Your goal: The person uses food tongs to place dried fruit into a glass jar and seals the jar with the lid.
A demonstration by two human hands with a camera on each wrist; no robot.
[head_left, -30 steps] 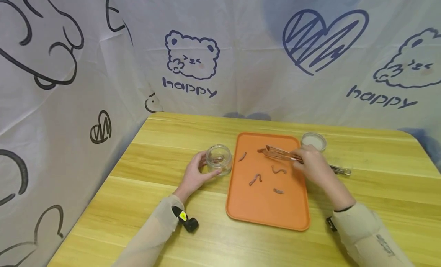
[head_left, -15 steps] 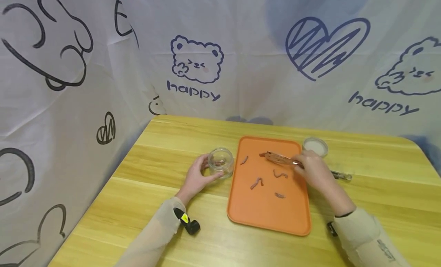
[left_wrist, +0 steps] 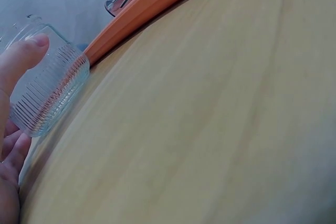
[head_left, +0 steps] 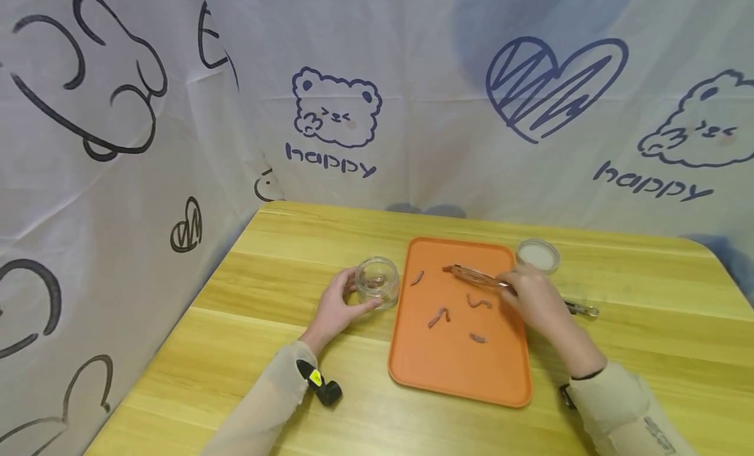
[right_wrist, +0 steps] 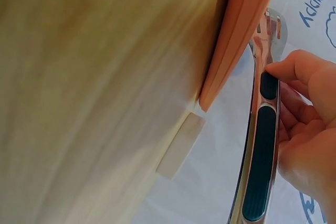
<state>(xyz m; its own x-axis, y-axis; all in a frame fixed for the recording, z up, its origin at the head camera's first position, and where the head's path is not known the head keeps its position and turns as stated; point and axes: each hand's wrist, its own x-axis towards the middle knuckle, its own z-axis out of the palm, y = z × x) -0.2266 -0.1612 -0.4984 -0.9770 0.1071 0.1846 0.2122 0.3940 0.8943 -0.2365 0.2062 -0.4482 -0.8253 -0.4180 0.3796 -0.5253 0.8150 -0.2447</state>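
Note:
My left hand point(head_left: 336, 310) holds a small clear glass jar point(head_left: 377, 283) upright at the left side of an orange tray point(head_left: 459, 372). Thumb and fingers wrap the ribbed jar wall in the left wrist view; a few brownish bits show inside it. With my right hand point(head_left: 537, 300) I grip metal tongs point(right_wrist: 261, 156) that have dark handle pads. Their head reaches over the tray's far part, at a short brown worm-like piece point(head_left: 447, 269); whether they pinch it is unclear. Several other worm-like pieces, such as a curvy one point(head_left: 479, 302), lie on the tray.
A round pale lid point(head_left: 538, 256) lies on the wooden table point(head_left: 265, 273) just past the tray's far right corner, beside my right hand. Cloth with drawings point(head_left: 436, 148) hangs behind the table and along its left side.
The tongs' arms, spread a second ago, have come together near the far brown piece. My left hand stays on the jar. The head view has tilted slightly upward.

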